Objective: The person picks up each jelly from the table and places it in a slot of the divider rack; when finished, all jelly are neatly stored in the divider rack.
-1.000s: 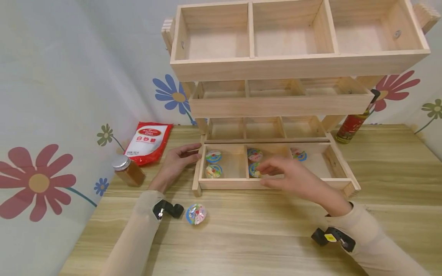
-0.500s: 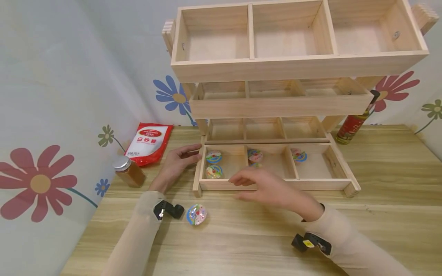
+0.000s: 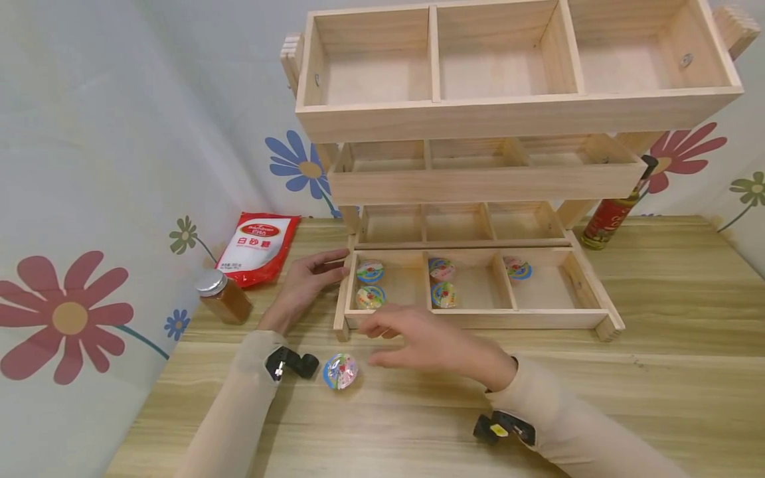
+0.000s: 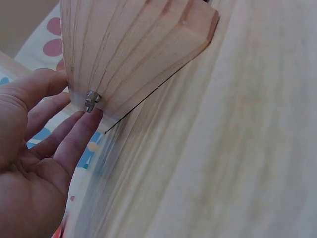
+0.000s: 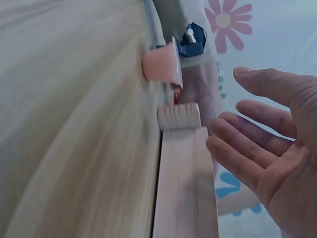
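My left hand (image 3: 306, 287) touches the left side of a wooden rack (image 3: 520, 118). In the left wrist view its fingers (image 4: 79, 134) lie by a metal bolt on the side panel, the thumb at the panel's edge. My right hand (image 3: 412, 338) holds nothing and hovers in front of the lowest tray (image 3: 478, 320), thumb and fingers spread apart. Just left of its fingertips, a jelly cup (image 3: 340, 371) with a pink and blue lid stands on the table. Its pink body shows in the right wrist view, where the cup (image 5: 161, 64) is apart from the hand (image 5: 267, 144).
Several jelly cups sit in the lowest tray, among them a green-lidded cup (image 3: 370, 297) and a pink-lidded one (image 3: 441, 269). Left of the rack are a red and white bag (image 3: 258, 245) and a silver-lidded jar (image 3: 224, 299). A bottle (image 3: 611, 219) stands at right.
My right hand has moved left and toward me, away from the middle compartment of the lowest tray to near the loose jelly cup. The left hand has stayed at the rack's side.
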`<state>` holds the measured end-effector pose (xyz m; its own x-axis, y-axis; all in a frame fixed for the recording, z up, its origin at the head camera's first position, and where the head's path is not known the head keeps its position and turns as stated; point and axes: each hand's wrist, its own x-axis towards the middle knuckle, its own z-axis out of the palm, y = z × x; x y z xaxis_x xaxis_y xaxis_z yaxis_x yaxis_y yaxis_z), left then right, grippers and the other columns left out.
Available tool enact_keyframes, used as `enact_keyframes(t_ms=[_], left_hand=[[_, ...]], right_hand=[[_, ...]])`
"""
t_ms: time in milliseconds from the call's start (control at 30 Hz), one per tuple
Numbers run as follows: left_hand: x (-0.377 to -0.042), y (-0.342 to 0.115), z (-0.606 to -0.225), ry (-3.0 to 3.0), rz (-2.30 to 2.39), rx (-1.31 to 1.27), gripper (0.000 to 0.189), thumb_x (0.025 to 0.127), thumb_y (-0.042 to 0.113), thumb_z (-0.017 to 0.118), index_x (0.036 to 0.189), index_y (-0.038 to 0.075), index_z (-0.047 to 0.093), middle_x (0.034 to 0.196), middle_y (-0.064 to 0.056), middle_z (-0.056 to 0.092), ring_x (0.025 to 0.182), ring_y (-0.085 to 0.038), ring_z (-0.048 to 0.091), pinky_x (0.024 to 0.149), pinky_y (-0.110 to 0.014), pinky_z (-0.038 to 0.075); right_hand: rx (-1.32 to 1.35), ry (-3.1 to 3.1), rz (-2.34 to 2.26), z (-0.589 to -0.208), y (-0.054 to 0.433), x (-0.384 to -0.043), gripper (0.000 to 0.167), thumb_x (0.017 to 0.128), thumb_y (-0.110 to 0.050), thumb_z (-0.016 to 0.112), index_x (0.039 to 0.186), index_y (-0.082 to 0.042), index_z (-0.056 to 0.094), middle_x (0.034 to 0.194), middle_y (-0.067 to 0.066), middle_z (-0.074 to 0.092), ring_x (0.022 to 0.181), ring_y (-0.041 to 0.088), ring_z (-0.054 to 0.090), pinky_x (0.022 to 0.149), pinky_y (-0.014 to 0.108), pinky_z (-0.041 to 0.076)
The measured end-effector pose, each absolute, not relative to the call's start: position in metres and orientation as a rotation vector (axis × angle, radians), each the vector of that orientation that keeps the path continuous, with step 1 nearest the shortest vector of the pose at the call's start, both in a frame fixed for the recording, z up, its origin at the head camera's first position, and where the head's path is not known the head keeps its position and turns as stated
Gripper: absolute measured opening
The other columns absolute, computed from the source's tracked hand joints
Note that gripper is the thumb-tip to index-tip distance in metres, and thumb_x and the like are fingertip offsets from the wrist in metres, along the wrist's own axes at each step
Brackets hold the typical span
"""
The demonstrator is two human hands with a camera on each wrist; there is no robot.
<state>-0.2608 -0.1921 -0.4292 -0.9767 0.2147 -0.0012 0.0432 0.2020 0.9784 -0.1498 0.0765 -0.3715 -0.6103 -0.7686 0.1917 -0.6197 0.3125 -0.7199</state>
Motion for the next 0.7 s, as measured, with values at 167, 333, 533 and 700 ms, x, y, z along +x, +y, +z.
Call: enact_keyframes(t_ms=[167, 333, 533, 700], left_hand=[[-0.261, -0.192, -0.430, 2.323, 1.891, 0.256, 0.046, 0.100, 0.015, 0.076, 0.143, 0.003, 0.066, 0.143, -0.016, 0.065, 0.132, -0.031, 0.062, 0.100, -0.030, 0.057], [-0.261, -0.192, -0.430, 2.316, 1.898, 0.258, 0.047, 0.100, 0.015, 0.076, 0.144, 0.004, 0.066, 0.142, -0.016, 0.066, 0.131, -0.031, 0.063, 0.100, -0.030, 0.056], [-0.259, -0.192, -0.428, 2.321, 1.892, 0.248, 0.047, 0.099, 0.016, 0.077, 0.144, 0.005, 0.066, 0.142, -0.015, 0.066, 0.131, -0.029, 0.063, 0.101, -0.031, 0.056], [-0.259, -0.192, -0.428, 2.311, 1.897, 0.243, 0.046, 0.099, 0.016, 0.077, 0.143, 0.006, 0.067, 0.142, -0.014, 0.066, 0.131, -0.028, 0.063, 0.102, -0.032, 0.056]], right_hand=[[-1.268, 2.365, -1.177, -0.373, 0.064, -0.147, 0.037, 0.097, -0.015, 0.080, 0.131, -0.002, 0.071, 0.127, 0.013, 0.072, 0.112, 0.029, 0.071, 0.097, 0.033, 0.058], [-1.262, 2.345, -1.163, -0.375, 0.055, -0.146, 0.039, 0.098, -0.017, 0.079, 0.133, -0.002, 0.069, 0.132, 0.011, 0.071, 0.113, 0.028, 0.072, 0.098, 0.032, 0.057], [-1.220, 2.317, -1.142, -0.378, 0.046, -0.147, 0.038, 0.100, -0.019, 0.077, 0.133, -0.003, 0.068, 0.132, 0.012, 0.071, 0.115, 0.026, 0.071, 0.100, 0.030, 0.056], [-1.239, 2.322, -1.124, -0.382, 0.042, -0.149, 0.039, 0.100, -0.020, 0.077, 0.134, -0.004, 0.069, 0.132, 0.010, 0.071, 0.114, 0.023, 0.070, 0.100, 0.032, 0.056]])
